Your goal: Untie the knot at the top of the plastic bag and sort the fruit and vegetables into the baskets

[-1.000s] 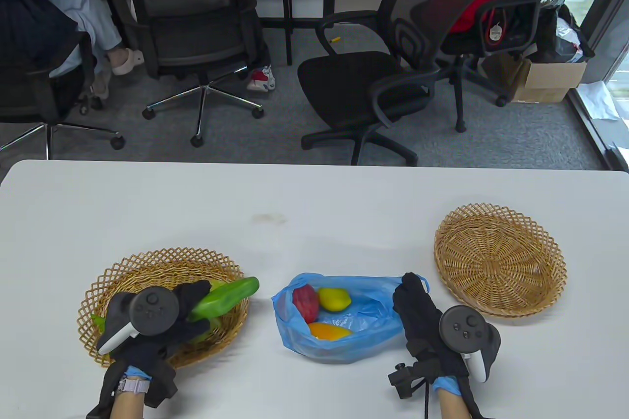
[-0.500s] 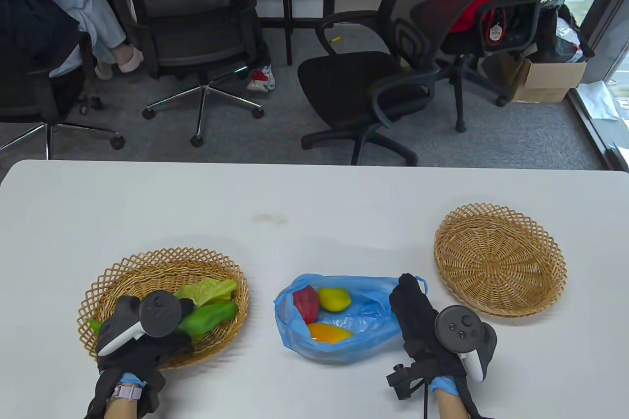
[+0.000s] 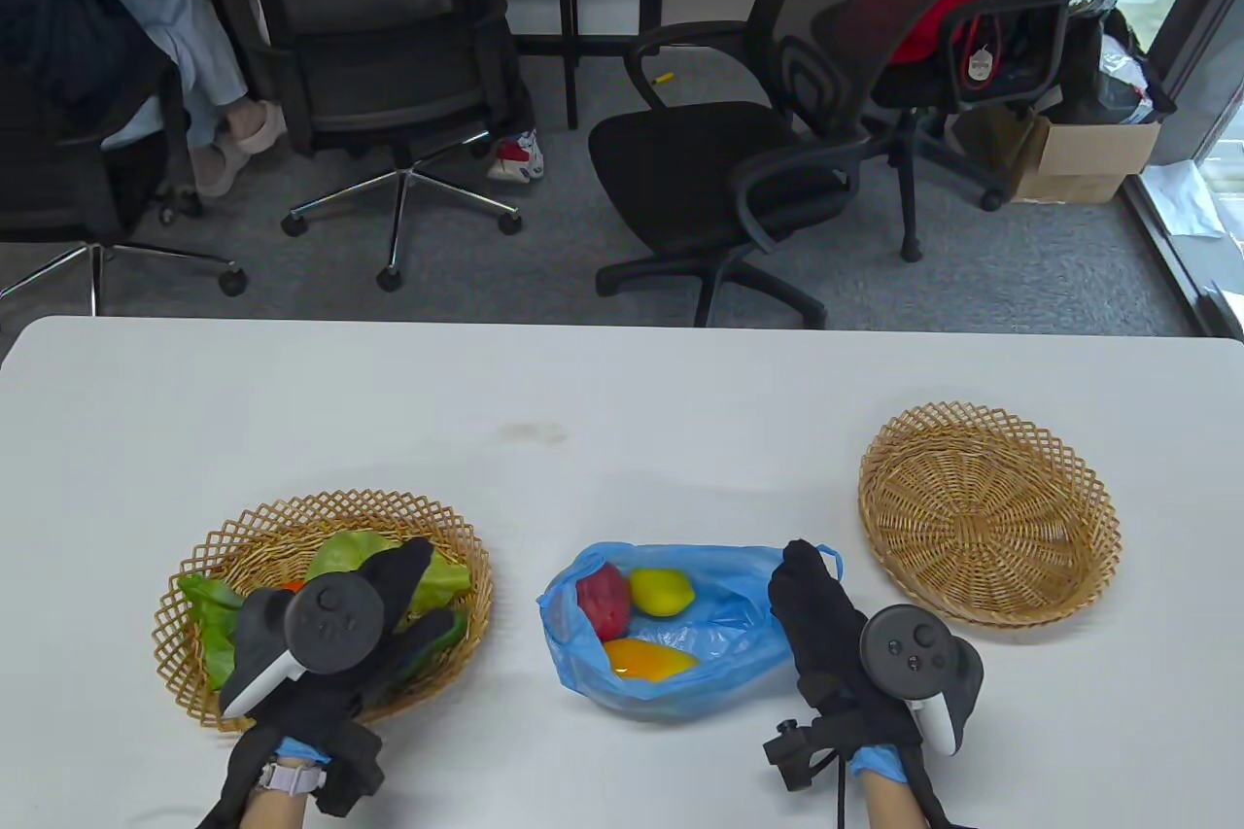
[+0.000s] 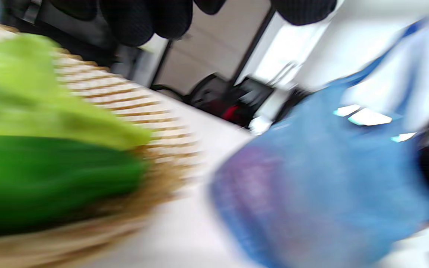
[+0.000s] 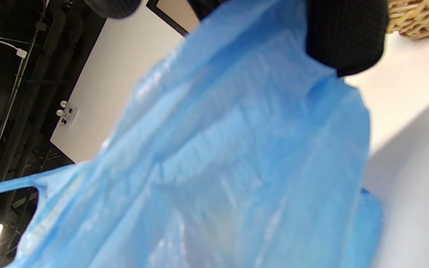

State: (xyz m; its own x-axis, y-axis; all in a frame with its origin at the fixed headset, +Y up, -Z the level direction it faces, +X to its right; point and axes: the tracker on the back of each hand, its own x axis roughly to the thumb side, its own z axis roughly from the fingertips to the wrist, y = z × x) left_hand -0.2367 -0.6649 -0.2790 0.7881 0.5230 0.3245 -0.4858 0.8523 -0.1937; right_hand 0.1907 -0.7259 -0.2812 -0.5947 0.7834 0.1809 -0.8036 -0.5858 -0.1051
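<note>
The opened blue plastic bag (image 3: 724, 639) lies at the table's front middle. Inside it are a dark red fruit (image 3: 604, 602), a yellow lemon (image 3: 662, 592) and an orange mango (image 3: 648, 659). My right hand (image 3: 805, 579) grips the bag's right edge; its gloved fingers (image 5: 343, 37) pinch the blue film (image 5: 237, 167). My left hand (image 3: 394, 601) hovers over the left basket (image 3: 442, 518) with fingers spread and holds nothing. Under it lie a long green vegetable (image 3: 435, 637) and lettuce leaves (image 3: 340, 555). The left wrist view, blurred, shows the green vegetable (image 4: 50, 178), the lettuce (image 4: 32, 93) and the bag (image 4: 311, 178).
A second wicker basket (image 3: 986, 513) stands at the right of the table with nothing in it. Office chairs (image 3: 739, 149) and a seated person's legs (image 3: 204, 90) are beyond the table's far edge.
My left hand lowered the long green vegetable into the left basket, let it go and spread its fingers. The right hand kept its hold on the bag.
</note>
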